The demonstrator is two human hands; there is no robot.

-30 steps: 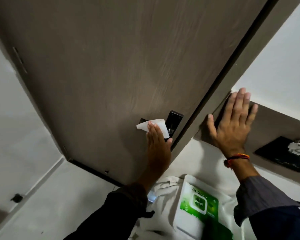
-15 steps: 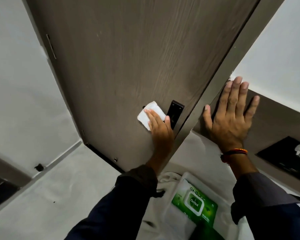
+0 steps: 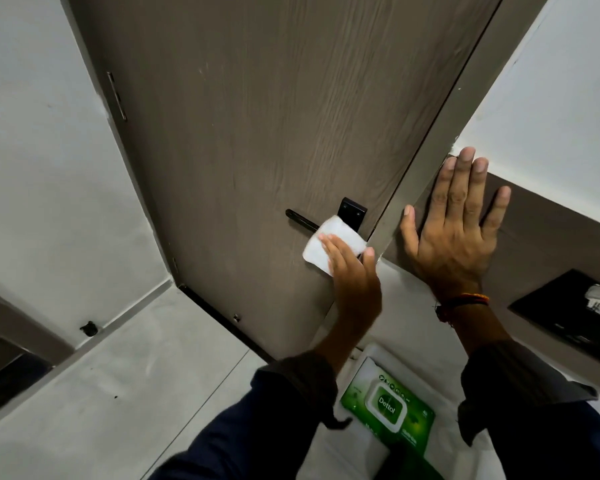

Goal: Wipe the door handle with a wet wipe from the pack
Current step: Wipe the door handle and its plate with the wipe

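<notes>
Wood-grain brown door [image 3: 257, 133] meets white walls. On its black handle [image 3: 300, 220], the left hand [image 3: 355, 289] presses a white wipe [image 3: 333, 245]; the right hand [image 3: 454, 233] lies flat beside it, the green pack [image 3: 388, 410] below.

Both forearms are covered by dark navy long sleeves. Left sleeve [image 3: 257, 420]: cuff sits just short of the wrist, fabric bunched, with a small dark tab hanging off its edge. Right sleeve [image 3: 534, 410]: cuff turned back, showing a greyer, lighter face and a pointed corner. Right wrist carries a band [image 3: 465, 303] of orange, red and dark threads (loose thread ends at one side). Left hand [image 3: 355, 285] and right hand [image 3: 451, 233] are bare.
</notes>
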